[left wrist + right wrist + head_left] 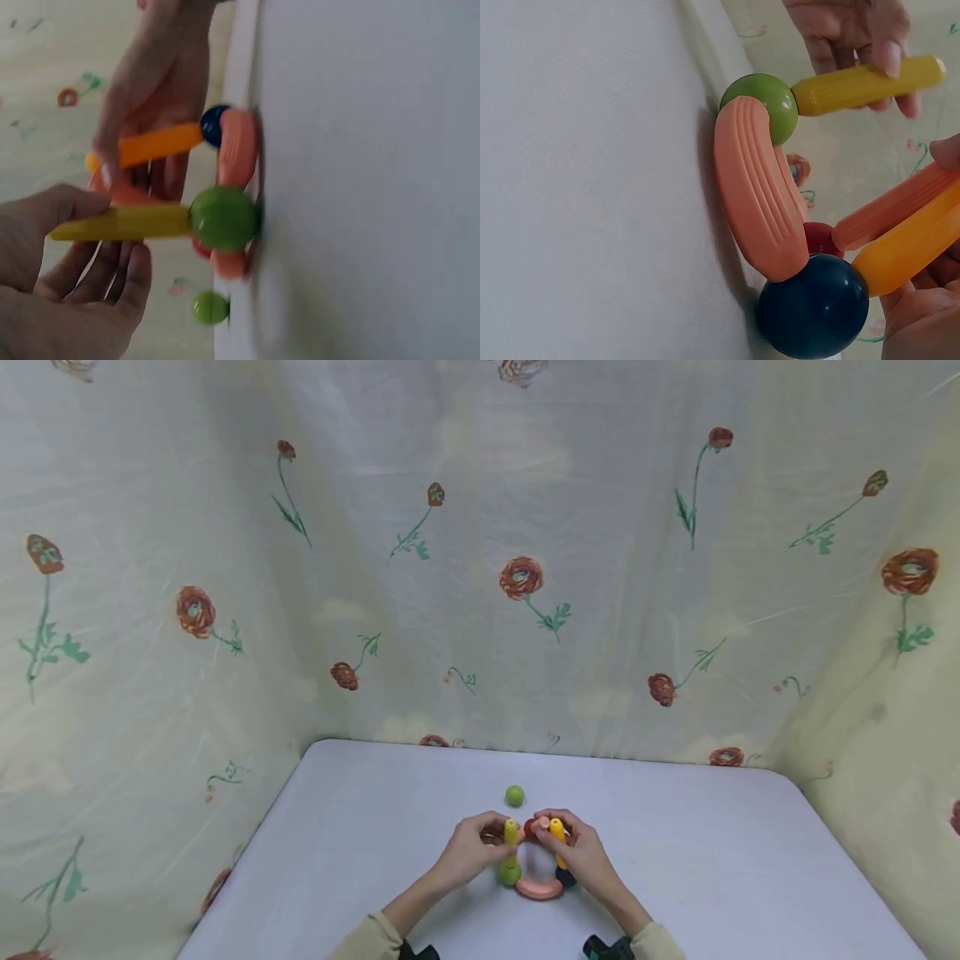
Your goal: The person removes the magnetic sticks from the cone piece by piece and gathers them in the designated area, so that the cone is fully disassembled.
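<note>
A ring of curved salmon-pink sticks and balls from a magnetic building set lies on the table. Upright on its green ball is a yellow stick, which my left hand pinches between thumb and fingers. From the dark blue ball rises an orange stick, close against my right hand. That hand holds a straight salmon-pink stick, its thumb near the top end. The stick's lower end meets the red ball at the ring's far side.
A loose green ball sits on the white table beyond the ring. Flower-printed cloth hangs behind and at both sides of the table. Dark wrist devices show at the lower edge.
</note>
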The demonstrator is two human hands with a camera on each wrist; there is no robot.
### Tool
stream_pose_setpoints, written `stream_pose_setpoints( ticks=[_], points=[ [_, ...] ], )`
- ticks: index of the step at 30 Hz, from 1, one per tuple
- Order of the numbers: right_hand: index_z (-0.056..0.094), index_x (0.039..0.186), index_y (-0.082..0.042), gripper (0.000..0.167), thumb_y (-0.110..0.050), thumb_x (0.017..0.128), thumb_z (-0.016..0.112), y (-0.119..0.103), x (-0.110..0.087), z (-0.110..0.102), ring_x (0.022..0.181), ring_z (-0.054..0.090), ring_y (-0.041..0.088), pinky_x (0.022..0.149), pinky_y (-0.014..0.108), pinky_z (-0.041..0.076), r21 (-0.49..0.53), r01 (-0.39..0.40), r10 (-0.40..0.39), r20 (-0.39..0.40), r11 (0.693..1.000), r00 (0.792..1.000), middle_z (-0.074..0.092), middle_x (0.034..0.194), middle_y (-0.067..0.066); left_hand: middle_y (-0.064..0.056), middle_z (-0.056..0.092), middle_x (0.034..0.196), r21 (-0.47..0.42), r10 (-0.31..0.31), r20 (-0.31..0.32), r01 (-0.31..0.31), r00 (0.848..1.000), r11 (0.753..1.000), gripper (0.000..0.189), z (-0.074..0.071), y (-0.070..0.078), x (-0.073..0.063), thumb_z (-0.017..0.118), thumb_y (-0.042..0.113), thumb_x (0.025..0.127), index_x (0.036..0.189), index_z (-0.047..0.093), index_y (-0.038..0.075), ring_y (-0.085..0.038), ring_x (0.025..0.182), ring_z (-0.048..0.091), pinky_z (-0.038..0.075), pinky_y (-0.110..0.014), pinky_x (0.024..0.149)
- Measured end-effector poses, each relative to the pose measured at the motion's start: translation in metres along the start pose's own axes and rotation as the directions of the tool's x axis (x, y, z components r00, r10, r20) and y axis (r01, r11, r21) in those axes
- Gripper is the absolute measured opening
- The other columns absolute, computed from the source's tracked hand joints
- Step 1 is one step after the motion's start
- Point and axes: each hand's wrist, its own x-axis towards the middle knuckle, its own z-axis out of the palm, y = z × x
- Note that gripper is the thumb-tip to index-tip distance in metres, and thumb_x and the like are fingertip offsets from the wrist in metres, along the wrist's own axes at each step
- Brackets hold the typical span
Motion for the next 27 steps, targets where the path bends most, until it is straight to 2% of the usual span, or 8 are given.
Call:
stream_pose_setpoints(
  ticks=[5,10,15,18,22,27],
  points=[
    [0.063,0.12,-0.01,0.032,-0.023,0.091,0.067,0.005,0.004,0.001,0.12,0.054,0.024,0.102,0.039,0.047,-0.024,-0.028,0.028,-0.008,0.999,1.0,0.063,0.124,0.008,0.001,0.069,0.091,0.142,-0.024,0.147,0.003,0.989,0.99,0.019,-0.032,0.001,0.0,0.076,0.012,0.08,0.098,0.071,0.01,-0.01,0.081,0.059,0.049,-0.025,0.072],
    [0.063,0.12,-0.012,0.033,-0.027,0.092,0.066,0.026,0.014,0.003,0.12,0.053,0.022,0.1,0.039,0.048,-0.047,-0.043,0.042,-0.024,0.998,0.999,0.063,0.125,0.007,0.001,0.072,0.085,0.248,-0.106,0.24,0.044,0.965,0.968,0.015,-0.052,-0.002,0.001,0.076,0.003,0.077,0.091,0.075,0.009,-0.009,0.077,0.061,0.05,-0.024,0.07],
    [0.063,0.12,-0.014,0.035,-0.031,0.09,0.068,0.033,0.017,0.002,0.12,0.052,0.021,0.101,0.04,0.047,-0.027,-0.044,0.043,-0.015,0.999,0.999,0.063,0.124,0.004,0.001,0.07,0.078,0.28,-0.164,0.286,0.081,0.944,0.957,0.019,-0.055,-0.012,-0.001,0.076,-0.005,0.072,0.085,0.074,0.009,-0.011,0.071,0.06,0.048,-0.023,0.065],
    [0.064,0.119,-0.016,0.035,-0.032,0.088,0.07,0.032,0.017,0.001,0.12,0.052,0.02,0.101,0.04,0.047,-0.014,-0.041,0.041,-0.006,0.999,0.999,0.064,0.123,0.002,0.001,0.069,0.078,0.271,-0.185,0.293,0.104,0.938,0.957,0.02,-0.053,-0.017,-0.001,0.076,-0.006,0.071,0.086,0.074,0.008,-0.011,0.071,0.059,0.047,-0.023,0.064],
    [0.064,0.118,-0.016,0.037,-0.037,0.087,0.07,0.031,0.016,0.001,0.117,0.055,0.018,0.096,0.034,0.05,-0.02,-0.039,0.039,0.004,0.999,0.999,0.066,0.12,0.003,0.001,0.069,0.078,0.273,-0.214,0.293,0.133,0.932,0.953,0.02,-0.052,-0.021,0.001,0.077,-0.006,0.072,0.085,0.074,0.009,-0.012,0.072,0.059,0.046,-0.024,0.065],
    [0.064,0.117,-0.018,0.04,-0.042,0.086,0.07,0.031,0.017,0.001,0.114,0.056,0.017,0.094,0.032,0.051,-0.034,-0.041,0.041,-0.003,0.999,0.999,0.066,0.12,0.001,0.0,0.069,0.079,0.293,-0.223,0.299,0.133,0.928,0.947,0.021,-0.053,-0.018,0.001,0.077,-0.006,0.071,0.085,0.073,0.009,-0.012,0.072,0.059,0.047,-0.024,0.066]
  ],
)
